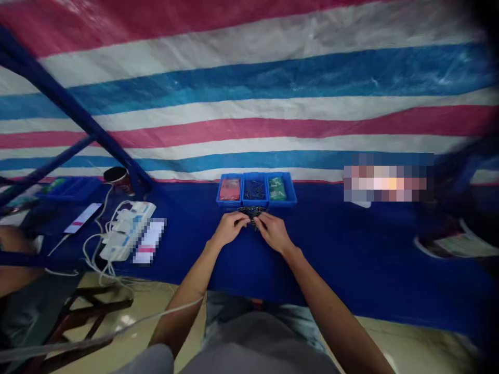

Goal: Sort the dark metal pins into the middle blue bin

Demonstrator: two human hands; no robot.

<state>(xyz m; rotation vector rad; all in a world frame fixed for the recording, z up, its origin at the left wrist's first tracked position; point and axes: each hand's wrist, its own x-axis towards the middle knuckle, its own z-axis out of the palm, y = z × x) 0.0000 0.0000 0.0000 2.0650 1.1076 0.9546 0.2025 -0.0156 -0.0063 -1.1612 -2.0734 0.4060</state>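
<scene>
Dark small-parts pile (252, 212) by bins (255, 190), both hands' fingers (242, 221) pinching it, open cloth R.

Blue table (351, 249); bins (255, 189), screws (252, 212), power strip (127, 228)

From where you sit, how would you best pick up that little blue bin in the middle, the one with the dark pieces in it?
Probably by the two long side walls of the middle blue bin is awkward, since red-filled bin and green-filled bin press against it. Better to pinch its near rim from the front, above the pile of dark pieces, then lift.
</scene>
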